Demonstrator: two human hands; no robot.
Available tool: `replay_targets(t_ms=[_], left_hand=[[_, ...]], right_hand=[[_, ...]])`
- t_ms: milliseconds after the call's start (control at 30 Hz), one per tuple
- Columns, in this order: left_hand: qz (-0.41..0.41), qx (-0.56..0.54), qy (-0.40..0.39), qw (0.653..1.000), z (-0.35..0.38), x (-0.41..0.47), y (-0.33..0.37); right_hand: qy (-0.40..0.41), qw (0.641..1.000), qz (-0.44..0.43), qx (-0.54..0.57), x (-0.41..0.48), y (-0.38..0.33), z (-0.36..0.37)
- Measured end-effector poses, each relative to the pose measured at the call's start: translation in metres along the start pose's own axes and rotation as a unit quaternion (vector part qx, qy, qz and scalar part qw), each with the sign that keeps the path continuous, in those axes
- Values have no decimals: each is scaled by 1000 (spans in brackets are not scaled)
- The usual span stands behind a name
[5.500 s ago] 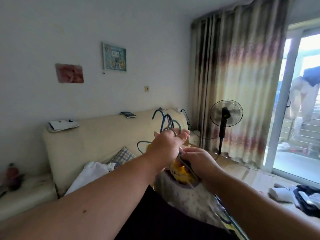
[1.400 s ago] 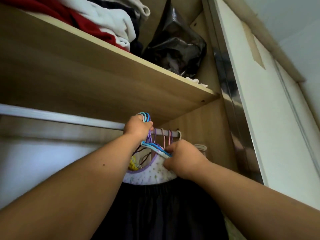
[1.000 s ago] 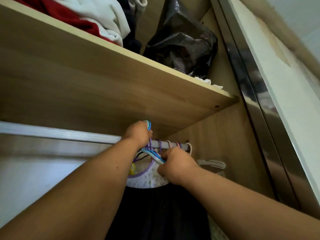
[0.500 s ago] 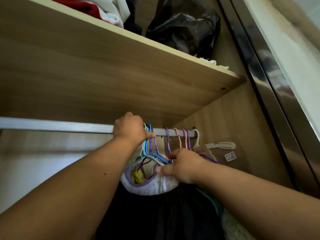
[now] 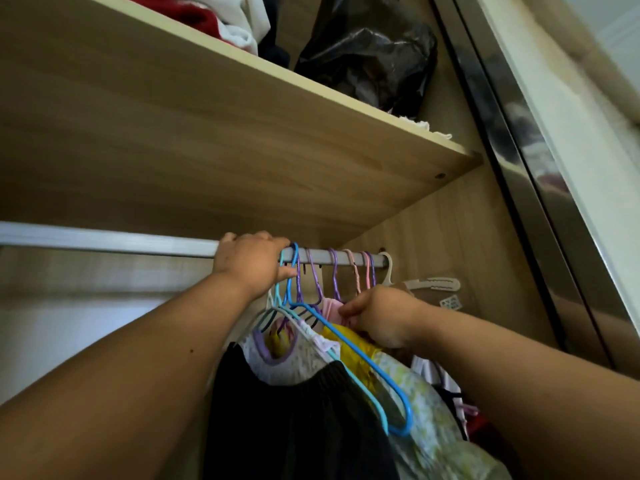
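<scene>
Silver metal rail (image 5: 104, 239) runs in from the left edge under the pale wooden shelf (image 5: 242, 140). Your left hand (image 5: 251, 265) meets it about midway. Its fingers are curled over the top of the bar, and the thumb pinches the necks of the blue wire hangers (image 5: 346, 341) just below their hooks, which sit over the rail. Those hangers fan downward to the right, and the two brightest ones are bare and lie across the clothes.

Below your left wrist hangs a black gathered garment (image 5: 294, 427), with a white dotted top with a purple neckline (image 5: 287, 362) just behind it. Up on the shelf, folded red and white clothes (image 5: 235, 22) lie left of a crumpled black plastic bag (image 5: 367, 60).

Further right along the rail, purple and pink wire hooks (image 5: 346, 268) sit close together. Your right hand (image 5: 377, 315) is below them, apart from the rail, with its fingers curled and pinching a fold of pink cloth (image 5: 330, 306). A yellow garment (image 5: 355, 363) shows just under that hand, touching the blue hangers. A pale green flowered fabric (image 5: 429, 407) hangs lower down.

At the rail's right end a white plastic hanger (image 5: 433, 284) rests against the wooden side wall (image 5: 467, 237). A shiny dark door frame (image 5: 512, 161) slants down the far right.
</scene>
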State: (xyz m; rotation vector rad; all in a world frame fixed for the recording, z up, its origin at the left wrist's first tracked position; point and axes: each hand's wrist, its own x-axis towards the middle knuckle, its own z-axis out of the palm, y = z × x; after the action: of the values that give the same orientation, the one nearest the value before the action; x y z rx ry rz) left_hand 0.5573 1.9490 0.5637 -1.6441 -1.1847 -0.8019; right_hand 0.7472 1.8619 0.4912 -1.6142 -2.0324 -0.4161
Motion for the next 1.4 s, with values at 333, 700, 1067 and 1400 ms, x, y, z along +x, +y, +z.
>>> replay_targets(t_ms=[333, 700, 1067, 1400], left_hand=[[-47, -40, -84, 995, -19, -13, 5], [215, -314, -33, 924, -108, -71, 156], [449, -423, -84, 783, -226, -254, 438], [576, -494, -277, 590, -362, -507, 662]], right_hand=[[56, 996, -11, 71, -28, 0, -3], [276, 944, 59, -172, -176, 67, -37], [85, 887, 338, -301, -531, 159, -53], [-68, 740, 620, -252, -890, 120, -71]])
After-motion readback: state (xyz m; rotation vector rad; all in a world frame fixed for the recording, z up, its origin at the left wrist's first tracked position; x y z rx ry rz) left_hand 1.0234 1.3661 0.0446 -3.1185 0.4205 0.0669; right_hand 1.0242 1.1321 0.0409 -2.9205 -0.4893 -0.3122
